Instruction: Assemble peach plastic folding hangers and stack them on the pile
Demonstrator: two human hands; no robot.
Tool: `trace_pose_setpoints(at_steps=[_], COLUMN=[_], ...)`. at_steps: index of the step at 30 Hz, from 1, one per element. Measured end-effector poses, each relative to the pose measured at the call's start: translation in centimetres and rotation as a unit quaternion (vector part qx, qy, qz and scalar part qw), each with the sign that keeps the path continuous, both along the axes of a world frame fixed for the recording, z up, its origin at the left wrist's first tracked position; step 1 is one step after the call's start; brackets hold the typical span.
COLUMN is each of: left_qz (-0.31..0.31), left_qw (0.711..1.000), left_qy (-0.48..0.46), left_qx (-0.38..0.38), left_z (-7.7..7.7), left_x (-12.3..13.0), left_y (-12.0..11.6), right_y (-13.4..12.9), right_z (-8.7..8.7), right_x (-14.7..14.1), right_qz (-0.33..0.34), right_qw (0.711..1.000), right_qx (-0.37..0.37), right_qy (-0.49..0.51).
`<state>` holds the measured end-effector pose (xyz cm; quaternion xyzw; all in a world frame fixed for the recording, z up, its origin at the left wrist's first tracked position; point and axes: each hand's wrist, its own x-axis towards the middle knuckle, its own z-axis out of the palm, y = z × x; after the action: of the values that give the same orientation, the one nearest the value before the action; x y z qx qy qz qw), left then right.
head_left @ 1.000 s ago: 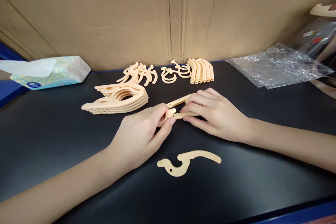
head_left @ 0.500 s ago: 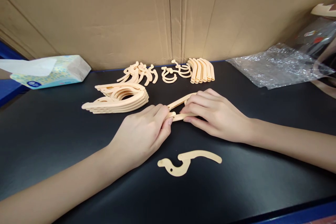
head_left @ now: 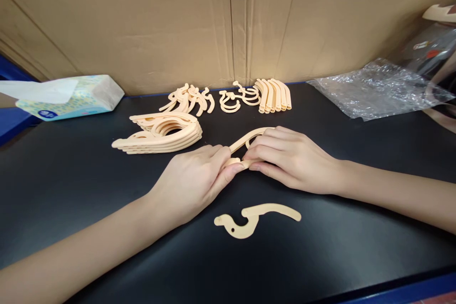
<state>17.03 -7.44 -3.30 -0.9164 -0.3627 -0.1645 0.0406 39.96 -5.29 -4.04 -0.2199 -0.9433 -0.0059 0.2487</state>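
Observation:
A beige plastic folding hanger is gripped between both hands just above the black table. My left hand is closed on its left end, with the thumb along the near arm. My right hand is closed around its right part, and its fingers hide much of the middle. In front of my hands lies a loose hanger piece, a hook-shaped part joined to a curved arm. Beyond my left wrist stands a stack of folded hangers.
Along the back of the table lie loose curved pieces, ring-like hook parts and a row of hanger arms. A tissue pack sits at far left, clear plastic bags at right. Cardboard stands behind.
My left thumb has slid right along the near arm of the hanger, towards my right hand. The hanger has tilted slightly in my hands. The loose piece lies where it was.

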Motion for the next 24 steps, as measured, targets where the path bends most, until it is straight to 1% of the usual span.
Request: trace_pose_setpoints(at_steps=[4, 8, 12, 24], left_qz=[0.0, 0.004, 0.002, 0.005], left_qw=[1.0, 1.0, 1.0, 1.0], left_qy=[0.008, 0.009, 0.001, -0.007], left_qx=[0.009, 0.016, 0.009, 0.007], left_z=[-0.09, -0.19, -0.22, -0.06], left_x=[0.07, 0.12, 0.03, 0.03], left_y=[-0.18, -0.16, -0.05, -0.09], right_y=[0.02, -0.03, -0.15, -0.35], right_z=[-0.09, -0.08, 0.05, 0.02], right_x=[-0.01, -0.03, -0.11, -0.16], right_qz=[0.002, 0.005, -0.01, -0.039], right_qw=[1.0, 1.0, 1.0, 0.997], right_qx=[0.008, -0.004, -0.002, 0.061], right_qy=[-0.001, 0.002, -0.001, -0.022])
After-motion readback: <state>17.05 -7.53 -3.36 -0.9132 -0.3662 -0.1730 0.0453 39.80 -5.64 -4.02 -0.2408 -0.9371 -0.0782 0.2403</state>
